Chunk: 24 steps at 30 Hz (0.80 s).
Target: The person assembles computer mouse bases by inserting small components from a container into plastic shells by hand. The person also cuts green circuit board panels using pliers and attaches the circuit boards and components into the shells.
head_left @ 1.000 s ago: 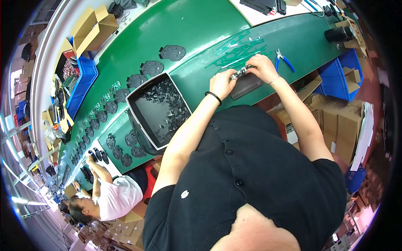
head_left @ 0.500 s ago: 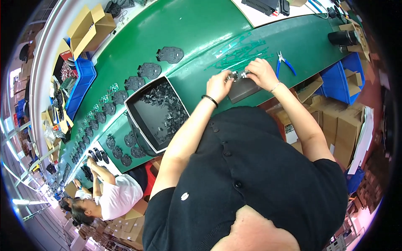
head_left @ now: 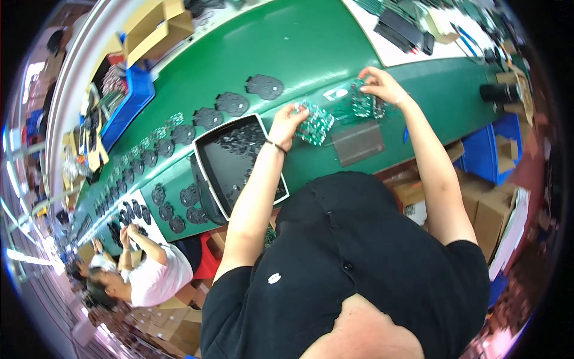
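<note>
My left hand (head_left: 287,125) grips the edge of a green circuit board panel (head_left: 315,127) dotted with small silver parts. Farther right, the fingers of my right hand (head_left: 384,88) are closed on another green circuit board panel (head_left: 362,103), tilted above the bench. Between and below the two panels lies a flat brown-grey block (head_left: 357,143). Green board strips lie on the bench behind my right hand's panel, partly covered by it. A blue handle of the pliers (head_left: 406,135) shows beside my right forearm.
Left of my left forearm stands an open box (head_left: 224,170) of small black parts. Rows of black housings (head_left: 232,104) run down the green bench (head_left: 317,54). A co-worker (head_left: 158,278) sits at the left. A black cylinder (head_left: 499,93) and blue bin (head_left: 487,152) are at the right.
My hands were close together over the brown-grey block with small silvery parts; now they are apart, each with a green circuit board panel. The view has shifted slightly.
</note>
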Each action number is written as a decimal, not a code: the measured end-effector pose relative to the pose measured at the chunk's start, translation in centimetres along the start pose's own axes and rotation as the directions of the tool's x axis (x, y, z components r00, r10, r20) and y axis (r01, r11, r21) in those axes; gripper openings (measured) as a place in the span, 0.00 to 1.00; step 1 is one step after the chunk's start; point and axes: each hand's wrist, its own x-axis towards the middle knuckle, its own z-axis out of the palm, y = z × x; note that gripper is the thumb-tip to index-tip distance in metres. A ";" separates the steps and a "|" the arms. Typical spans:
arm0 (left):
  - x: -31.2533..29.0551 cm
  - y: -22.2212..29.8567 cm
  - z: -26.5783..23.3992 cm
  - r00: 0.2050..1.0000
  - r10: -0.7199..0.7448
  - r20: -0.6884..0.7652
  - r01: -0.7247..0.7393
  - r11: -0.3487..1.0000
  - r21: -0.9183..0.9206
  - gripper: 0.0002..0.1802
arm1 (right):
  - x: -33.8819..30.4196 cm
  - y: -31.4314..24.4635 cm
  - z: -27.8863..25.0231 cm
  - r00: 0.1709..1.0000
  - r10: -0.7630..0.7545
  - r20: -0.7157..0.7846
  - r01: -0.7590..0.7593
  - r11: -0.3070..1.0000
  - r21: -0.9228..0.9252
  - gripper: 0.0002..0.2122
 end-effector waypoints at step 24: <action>-17.3 -3.4 -9.0 0.849 0.100 -0.518 -0.405 0.753 -0.518 0.06 | 29.1 -20.2 33.9 0.806 -0.309 0.505 0.592 0.401 -0.699 0.11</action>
